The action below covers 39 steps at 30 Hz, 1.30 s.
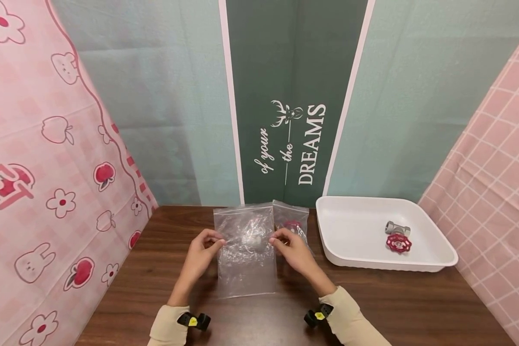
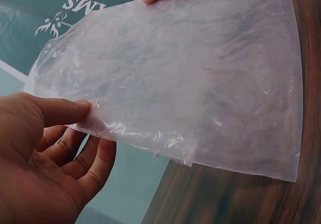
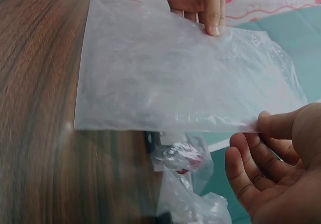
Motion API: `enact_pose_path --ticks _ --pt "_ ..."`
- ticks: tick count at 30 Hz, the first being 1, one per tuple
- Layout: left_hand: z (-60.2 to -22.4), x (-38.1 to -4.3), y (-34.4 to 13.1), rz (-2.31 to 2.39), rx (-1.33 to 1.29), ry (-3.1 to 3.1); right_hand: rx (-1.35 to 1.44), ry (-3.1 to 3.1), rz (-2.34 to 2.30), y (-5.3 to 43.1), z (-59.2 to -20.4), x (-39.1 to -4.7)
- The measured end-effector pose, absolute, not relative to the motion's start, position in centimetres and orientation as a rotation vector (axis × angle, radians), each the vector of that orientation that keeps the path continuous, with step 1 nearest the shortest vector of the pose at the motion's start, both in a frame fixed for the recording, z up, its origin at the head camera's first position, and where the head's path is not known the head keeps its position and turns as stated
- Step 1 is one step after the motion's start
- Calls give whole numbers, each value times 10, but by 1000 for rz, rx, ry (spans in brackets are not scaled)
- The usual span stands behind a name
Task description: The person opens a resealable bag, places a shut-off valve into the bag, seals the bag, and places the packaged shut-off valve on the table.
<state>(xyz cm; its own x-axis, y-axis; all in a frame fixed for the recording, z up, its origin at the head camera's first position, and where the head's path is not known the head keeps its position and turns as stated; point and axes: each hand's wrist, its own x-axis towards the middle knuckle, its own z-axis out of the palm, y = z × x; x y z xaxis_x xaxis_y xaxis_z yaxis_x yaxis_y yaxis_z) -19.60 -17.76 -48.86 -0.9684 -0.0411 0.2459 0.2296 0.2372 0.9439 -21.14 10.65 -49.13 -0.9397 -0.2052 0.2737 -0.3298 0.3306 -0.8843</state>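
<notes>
A clear zip-lock bag (image 1: 246, 274) is stretched between both hands, its zip edge away from the person and its bottom edge toward them. My left hand (image 1: 201, 252) pinches the left side between thumb and fingers; in the left wrist view the thumb presses on the wrinkled plastic (image 2: 175, 78). On the opposite side my right hand (image 1: 295, 251) pinches the other edge, as the right wrist view of the bag (image 3: 150, 73) also shows. The bag looks flat, with light glinting off it. Behind the right hand lies a second clear bag (image 1: 290, 211) with something red inside.
A white tray (image 1: 350, 259) stands at the right back of the brown wooden table (image 1: 147, 269). In it lies a metal valve (image 1: 398, 236) with a red handwheel. Printed cloths hang at the back and both sides.
</notes>
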Motion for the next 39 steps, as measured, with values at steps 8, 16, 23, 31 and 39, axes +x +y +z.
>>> enact_pose_path --ticks 8,16,23,31,39 --pt "-486 -198 -159 -1874 -231 -2265 460 -2464 1676 128 -484 -206" --pt "-483 -198 -144 -1870 -337 -2260 407 -2449 1664 143 -473 -199" --pt "-478 -198 -135 -1882 -402 -2280 414 -2412 1704 155 -461 -198" --pt "-474 -197 -131 -1872 -482 -2319 441 -2327 1729 162 -452 -197" --pt "-468 -197 -126 -1896 -528 -2296 394 -2319 1715 165 -447 -194"
